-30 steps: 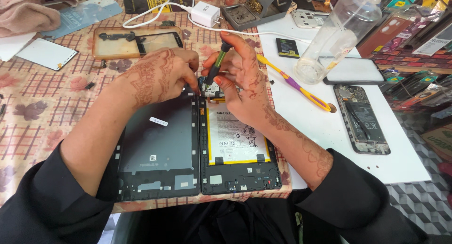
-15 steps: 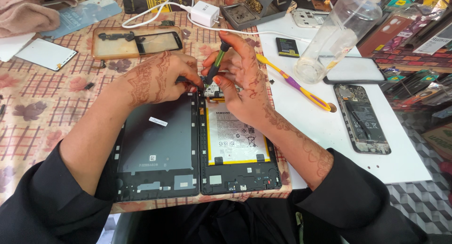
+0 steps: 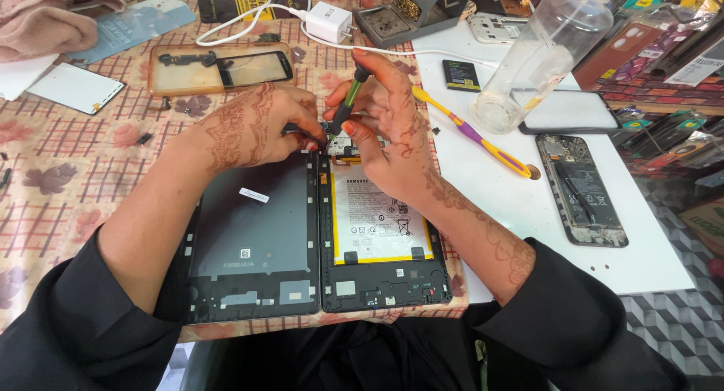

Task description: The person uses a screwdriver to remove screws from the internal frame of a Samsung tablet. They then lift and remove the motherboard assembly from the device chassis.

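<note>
Near the table's middle, the right hand [image 3: 392, 134] pinched a slim green screwdriver [image 3: 345, 108] while the left hand's [image 3: 253, 127] closed fingertips steadied the opened tablet's [image 3: 381, 233] thin, probably fragile top edge.

The tip of the green-handled screwdriver [image 3: 348, 98] is hidden between the two hands, at the top edge of the opened tablet [image 3: 381, 233], whose upper part lies under the right hand [image 3: 392, 138]. The left hand [image 3: 253, 127] covers the grey back panel's [image 3: 253, 233] top corner. The pink cloth [image 3: 41, 18] at upper left and the clear plastic bottle [image 3: 547, 48] at upper right are cut off by the frame's edge.
</note>
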The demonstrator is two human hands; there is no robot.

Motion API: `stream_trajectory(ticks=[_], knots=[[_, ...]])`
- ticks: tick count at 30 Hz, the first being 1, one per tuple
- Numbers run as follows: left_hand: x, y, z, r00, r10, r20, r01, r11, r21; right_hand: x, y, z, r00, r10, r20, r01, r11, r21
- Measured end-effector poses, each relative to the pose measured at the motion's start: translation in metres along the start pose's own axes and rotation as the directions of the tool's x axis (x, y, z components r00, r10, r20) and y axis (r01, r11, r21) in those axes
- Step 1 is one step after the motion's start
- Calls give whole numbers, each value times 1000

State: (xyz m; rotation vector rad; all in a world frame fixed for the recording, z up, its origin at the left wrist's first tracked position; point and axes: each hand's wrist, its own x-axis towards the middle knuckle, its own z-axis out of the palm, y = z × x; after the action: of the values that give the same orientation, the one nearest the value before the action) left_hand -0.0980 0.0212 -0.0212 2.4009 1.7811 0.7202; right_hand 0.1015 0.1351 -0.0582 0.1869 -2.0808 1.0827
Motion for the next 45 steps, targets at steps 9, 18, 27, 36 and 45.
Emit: stream_trajectory(ticks=[9,18,27,36,45], knots=[[-1,-1,2,1000,5,0,-5,1000,-5,2,2,1,1000,-9,14,9,1000,8],[-1,-2,3,1000,-8,-5,8,1000,9,1,1,0,1000,-9,12,9,1000,-10],[-1,-3,3,999,28,-37,-28,1000,-4,5,-7,9,999,2,-43,-11,978,-210],[2,0,8,992,-74,-106,76,997,21,4,-6,7,998,-57,-6,54,977,-208],[3,1,8,989,-56,-135,56,998,-3,3,-4,7,998,-65,-2,65,992,-108]])
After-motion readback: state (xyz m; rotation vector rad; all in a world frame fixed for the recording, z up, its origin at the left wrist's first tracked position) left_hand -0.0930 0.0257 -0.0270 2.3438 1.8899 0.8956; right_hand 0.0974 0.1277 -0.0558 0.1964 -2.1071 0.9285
